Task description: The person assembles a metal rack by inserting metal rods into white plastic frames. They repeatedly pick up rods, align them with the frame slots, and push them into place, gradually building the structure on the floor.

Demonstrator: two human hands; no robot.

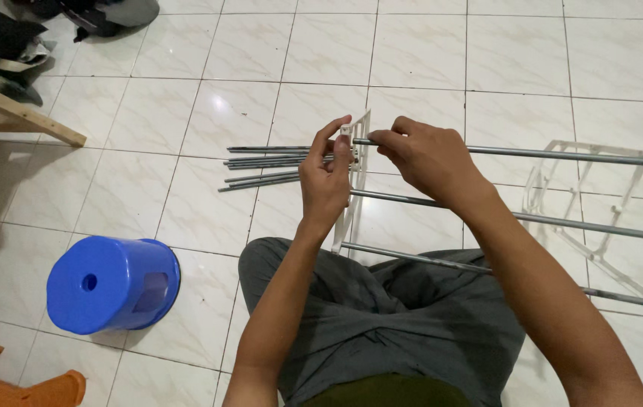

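Left hand (326,177) grip pinching white plastic side frame (357,181); right hand (425,157) grip pinching grey metal rod (563,155); blue stool (110,285) left.

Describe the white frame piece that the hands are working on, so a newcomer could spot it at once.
Start at the person's grey-trousered lap on the tiled floor. Just beyond it, the left hand steadies a white plastic side frame, seen edge-on, while the right hand grips a grey metal rod at it. Its twin stands untouched on the right.

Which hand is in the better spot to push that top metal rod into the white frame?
The right hand, probably. It already pinches the top metal rod just beside the white frame. The left hand is gripping the frame, steadying it.
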